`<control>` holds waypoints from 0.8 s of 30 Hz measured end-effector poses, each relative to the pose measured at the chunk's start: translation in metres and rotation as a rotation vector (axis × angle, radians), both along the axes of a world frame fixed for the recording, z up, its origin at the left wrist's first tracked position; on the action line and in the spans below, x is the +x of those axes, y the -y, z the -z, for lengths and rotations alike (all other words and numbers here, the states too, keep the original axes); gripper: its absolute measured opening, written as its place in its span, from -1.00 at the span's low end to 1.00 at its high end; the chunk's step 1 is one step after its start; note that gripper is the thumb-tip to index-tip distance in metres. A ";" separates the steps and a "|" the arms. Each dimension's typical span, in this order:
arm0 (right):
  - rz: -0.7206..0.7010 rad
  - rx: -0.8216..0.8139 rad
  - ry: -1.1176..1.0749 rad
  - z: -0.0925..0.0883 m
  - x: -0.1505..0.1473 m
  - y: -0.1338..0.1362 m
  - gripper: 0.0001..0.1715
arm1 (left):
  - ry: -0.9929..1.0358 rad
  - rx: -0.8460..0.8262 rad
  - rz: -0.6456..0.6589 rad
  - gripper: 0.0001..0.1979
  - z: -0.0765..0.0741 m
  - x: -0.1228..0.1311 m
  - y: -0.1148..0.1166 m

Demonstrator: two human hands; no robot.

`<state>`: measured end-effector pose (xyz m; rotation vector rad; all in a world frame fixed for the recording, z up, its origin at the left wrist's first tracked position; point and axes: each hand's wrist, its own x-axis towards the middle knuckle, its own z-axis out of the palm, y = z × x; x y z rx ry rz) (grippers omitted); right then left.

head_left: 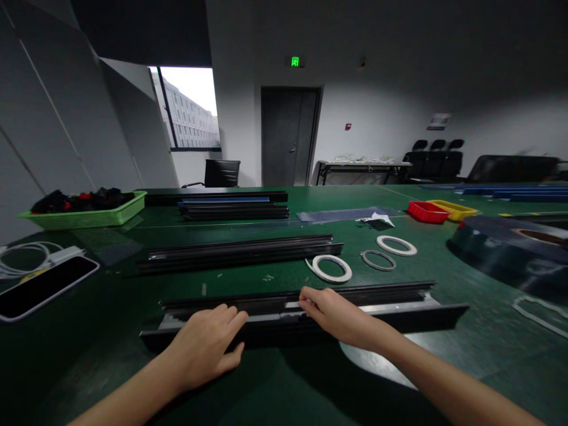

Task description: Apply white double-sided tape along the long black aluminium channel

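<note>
A long black channel-shaped profile [399, 318] lies crosswise in front of me, with a pale grey strip along its inside. My left hand [208, 340] grips its near wall left of the middle, fingers over the edge and thumb on the outside. Over the middle of the channel, my right hand [326, 310] has thumb and fingers pinched together. A short white piece [291, 305] shows beside those fingertips; whether they hold it is hidden. Just beyond the profile lies a roll of white tape [332, 269] with a loose end.
Another black profile [239, 251] lies farther back, with a stack of dark strips [233, 210] behind it. Right of the tape are a thin grey ring [378, 261] and a white ring [396, 245]. A phone [47, 287], green basket [89, 218] and large dark roll [501, 254] flank the workspace.
</note>
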<state>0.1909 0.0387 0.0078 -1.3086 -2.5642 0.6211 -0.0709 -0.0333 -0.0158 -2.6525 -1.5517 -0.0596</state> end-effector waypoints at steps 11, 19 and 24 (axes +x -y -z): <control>0.011 0.001 0.002 0.000 0.000 0.001 -0.72 | -0.013 -0.021 -0.001 -0.81 0.002 -0.001 -0.002; 0.017 0.003 -0.039 0.002 0.000 0.002 -0.69 | 0.003 -0.051 -0.030 -0.81 0.001 -0.001 -0.001; 0.005 0.010 -0.046 -0.001 0.000 0.004 -0.63 | 0.017 -0.065 -0.072 -0.80 -0.002 0.001 0.001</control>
